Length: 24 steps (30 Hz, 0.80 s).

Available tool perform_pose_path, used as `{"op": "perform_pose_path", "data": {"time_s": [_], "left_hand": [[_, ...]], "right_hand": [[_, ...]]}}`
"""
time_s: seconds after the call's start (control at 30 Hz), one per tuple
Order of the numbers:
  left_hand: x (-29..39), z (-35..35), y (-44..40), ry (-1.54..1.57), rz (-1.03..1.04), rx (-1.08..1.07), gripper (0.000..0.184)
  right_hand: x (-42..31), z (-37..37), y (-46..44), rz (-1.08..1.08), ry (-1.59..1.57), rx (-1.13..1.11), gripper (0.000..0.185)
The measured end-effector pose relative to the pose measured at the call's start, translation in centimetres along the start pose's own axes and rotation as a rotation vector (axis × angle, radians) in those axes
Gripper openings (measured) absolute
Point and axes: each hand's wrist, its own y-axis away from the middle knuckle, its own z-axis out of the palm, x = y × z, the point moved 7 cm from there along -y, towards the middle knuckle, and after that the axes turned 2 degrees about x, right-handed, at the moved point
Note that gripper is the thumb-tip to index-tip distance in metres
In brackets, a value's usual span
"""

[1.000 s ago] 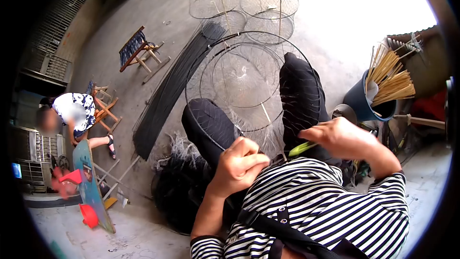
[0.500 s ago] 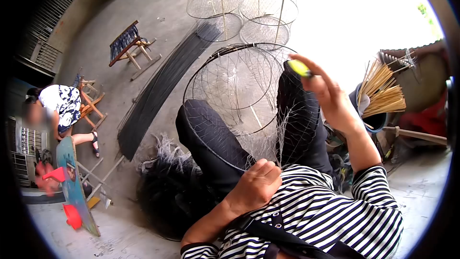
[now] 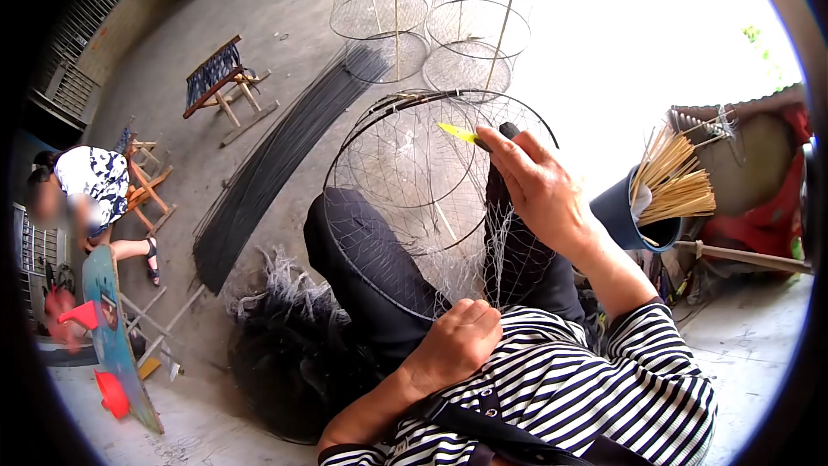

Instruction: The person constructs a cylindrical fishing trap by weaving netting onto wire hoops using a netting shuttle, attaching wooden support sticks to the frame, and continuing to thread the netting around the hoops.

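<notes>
A round hoop frame with thin netting [image 3: 405,155] rests across the knees of my black trousers. My left hand [image 3: 461,338] is closed on the gathered netting at the near edge of the hoop, close to my striped shirt. Above the right side of the hoop, my right hand [image 3: 542,185] holds a small yellow-green tool [image 3: 457,132] between its fingers, its tip pointing left over the netting. Whether that tool touches the net or a thread I cannot tell.
Netted cages [image 3: 379,13] stand ahead. Dark rods [image 3: 285,164] lie left of my knees, near a folding stool [image 3: 214,78]. A blue bucket [image 3: 617,211] holds sticks at the right. One person [image 3: 90,185] sits far left, behind a teal board [image 3: 112,328].
My right hand has lifted from beside my lap to above the hoop, carrying the yellow-green tool. My left hand has moved right, and the hoop has tilted. The view has shifted somewhat.
</notes>
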Motion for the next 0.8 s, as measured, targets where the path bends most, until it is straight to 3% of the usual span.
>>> {"op": "perform_pose_path", "data": {"time_s": [0.23, 0.53, 0.6, 0.67, 0.73, 0.77, 0.8], "left_hand": [[0.0, 0.1, -0.1, 0.027, 0.003, 0.004, 0.005], [-0.1, -0.1, -1.8, -0.035, 0.063, -0.008, 0.007], [-0.2, -0.1, -3.3, -0.07, 0.077, -0.029, 0.007], [-0.5, -0.6, -4.1, -0.197, 0.081, -0.008, 0.007], [-1.2, -2.3, -4.1, -0.348, 0.046, 0.065, 0.005], [-1.7, -3.2, -3.7, -0.473, -0.003, 0.098, 0.004], [-2.4, -4.5, -3.5, -0.5, -0.058, 0.101, 0.002]], "right_hand": [[-0.8, 0.7, 0.3, -0.033, -0.01, 0.032, 0.044], [-2.0, 1.7, -3.5, -0.125, -0.338, 0.381, 0.043], [-3.8, 1.5, -6.2, -0.064, -0.363, 0.337, 0.05], [-4.3, 2.4, -8.3, -0.03, -0.442, 0.317, 0.038], [-3.2, 4.0, -9.9, -0.046, -0.325, 0.282, 0.024], [-3.7, 2.2, -9.7, -0.132, -0.237, 0.421, 0.014], [-4.1, 0.7, -9.3, -0.199, -0.317, 0.474, 0.016]]}}
